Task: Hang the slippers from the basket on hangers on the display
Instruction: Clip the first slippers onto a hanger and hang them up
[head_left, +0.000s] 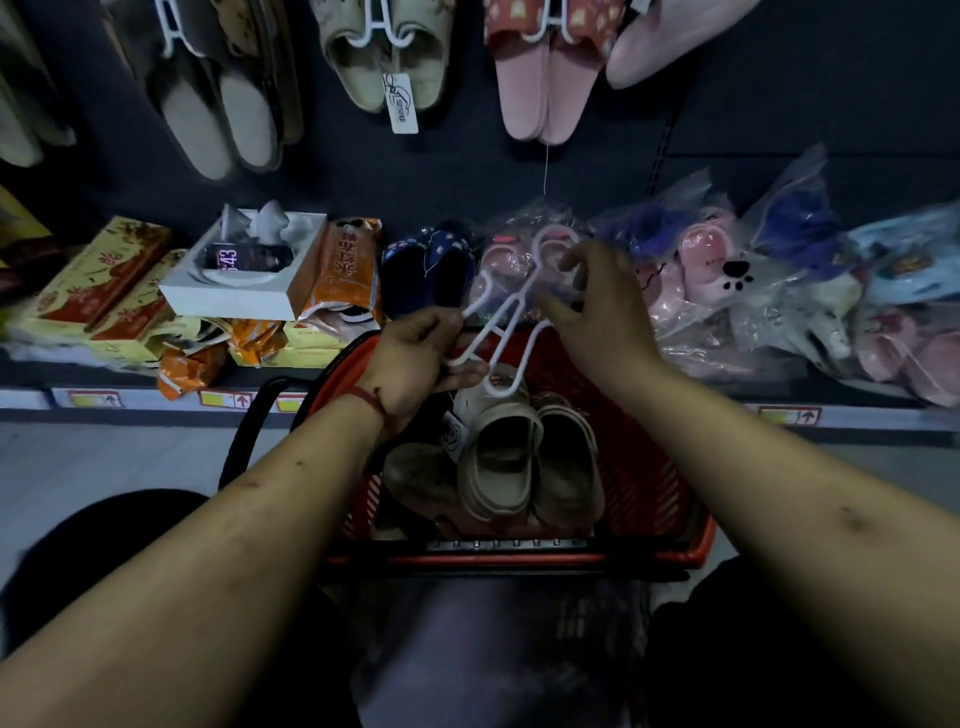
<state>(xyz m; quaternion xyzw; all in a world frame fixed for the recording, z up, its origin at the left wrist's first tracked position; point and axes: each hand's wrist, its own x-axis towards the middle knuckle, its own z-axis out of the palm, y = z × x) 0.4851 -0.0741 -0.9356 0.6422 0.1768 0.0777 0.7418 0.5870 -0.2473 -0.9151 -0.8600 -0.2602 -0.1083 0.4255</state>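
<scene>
A red basket (649, 483) stands in front of me with a pair of beige slippers (524, 462) inside, and darker slippers lie under them. Above the basket I hold white plastic hangers (506, 322). My left hand (415, 358) grips their lower part, fingers curled round the wire. My right hand (597, 306) pinches the upper hook end. Pairs of slippers hang on white hangers on the dark display wall: a beige pair (384, 57) and a pink pair (545, 78).
A low shelf (841, 415) runs across behind the basket. Bagged slippers (727, 280) lie on it at right, with navy slippers (431, 265) in the middle. At left sit yellow boxes (104, 286), orange packets (337, 270) and a white box holding a phone (249, 260).
</scene>
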